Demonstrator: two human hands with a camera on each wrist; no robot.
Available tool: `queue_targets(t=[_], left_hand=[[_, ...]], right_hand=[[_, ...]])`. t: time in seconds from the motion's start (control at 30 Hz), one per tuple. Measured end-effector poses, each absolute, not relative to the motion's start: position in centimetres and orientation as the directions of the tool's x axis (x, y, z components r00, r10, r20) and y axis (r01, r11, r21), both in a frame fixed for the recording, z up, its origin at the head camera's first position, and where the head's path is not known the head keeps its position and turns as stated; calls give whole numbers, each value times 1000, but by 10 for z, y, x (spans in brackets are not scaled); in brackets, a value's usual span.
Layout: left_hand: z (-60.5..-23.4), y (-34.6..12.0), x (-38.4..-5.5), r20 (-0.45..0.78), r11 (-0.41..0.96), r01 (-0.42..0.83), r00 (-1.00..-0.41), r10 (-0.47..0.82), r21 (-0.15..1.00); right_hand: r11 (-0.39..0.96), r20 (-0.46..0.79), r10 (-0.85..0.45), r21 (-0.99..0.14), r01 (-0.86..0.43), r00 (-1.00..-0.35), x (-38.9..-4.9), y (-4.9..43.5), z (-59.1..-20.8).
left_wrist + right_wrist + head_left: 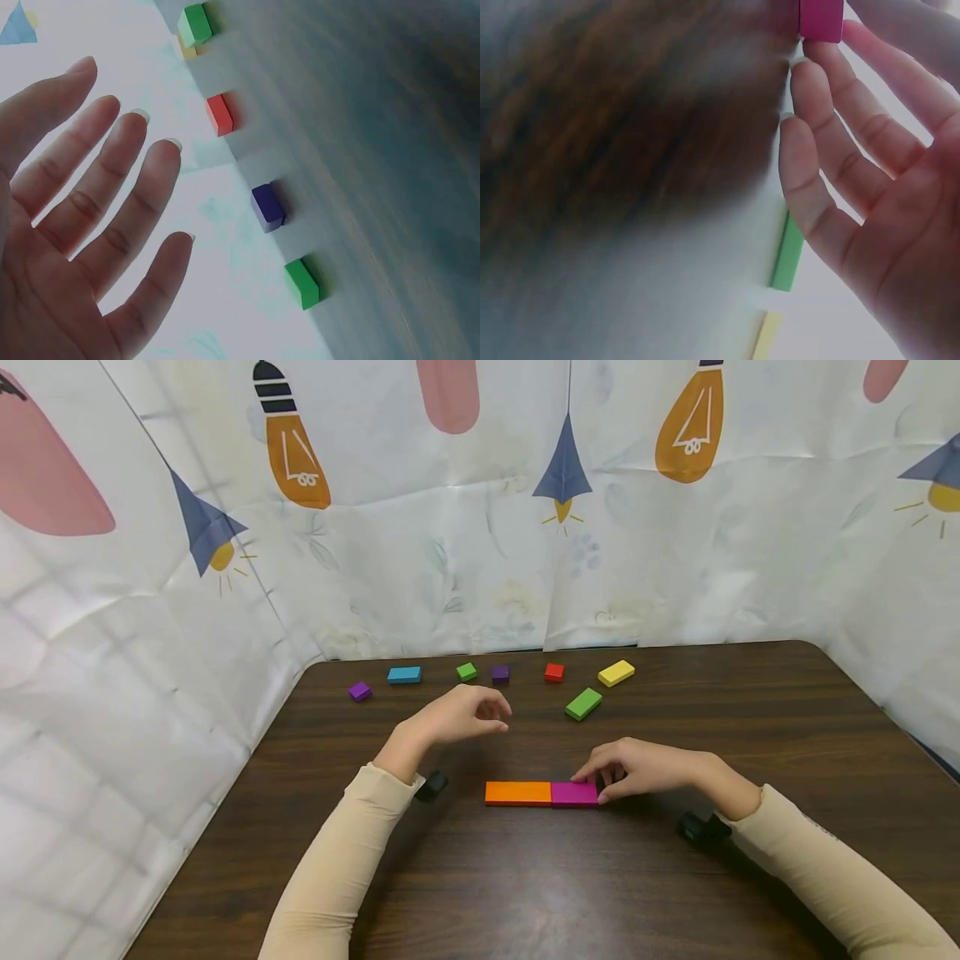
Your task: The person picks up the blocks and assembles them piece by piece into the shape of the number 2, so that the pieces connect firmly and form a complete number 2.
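An orange block point(517, 793) and a magenta block point(573, 794) lie end to end in a straight row on the table. My right hand point(647, 768) pinches the magenta block near its right end, thumb on the near side and fingertips at the far side. In the right wrist view the magenta block point(821, 19) shows between thumb and fingers. My left hand point(461, 714) hovers behind and left of the row, fingers loosely bent, holding nothing. The left wrist view shows the left palm point(60, 277) with fingers spread.
Along the back of the table point(787, 710) are a purple block point(360, 692), a blue block point(404, 675), a small green block point(467, 672), a dark purple block point(500, 674), a red block point(553, 672), a yellow block point(617, 673) and a longer green block point(583, 703). A patterned curtain point(465, 568) hangs behind.
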State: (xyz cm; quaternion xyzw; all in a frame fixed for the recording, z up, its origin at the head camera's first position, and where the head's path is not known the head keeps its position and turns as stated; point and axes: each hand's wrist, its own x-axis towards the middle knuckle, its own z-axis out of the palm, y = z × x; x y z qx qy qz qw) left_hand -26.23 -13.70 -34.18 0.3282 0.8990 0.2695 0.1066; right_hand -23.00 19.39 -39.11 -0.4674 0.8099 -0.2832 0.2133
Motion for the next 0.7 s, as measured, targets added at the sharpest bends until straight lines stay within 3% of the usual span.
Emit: queue_targets(t=[0.3,0.7], left_hand=[[-345,-118,-282,-5,633,515,-774,633,577],[-354,-91,-302,24,611,563,-746,666,557]], right_hand=[[371,-77,-893,-686,-626,-444,-238,194,-395],[359,-59,-895,-684,-635,-442,-239,195,-395]])
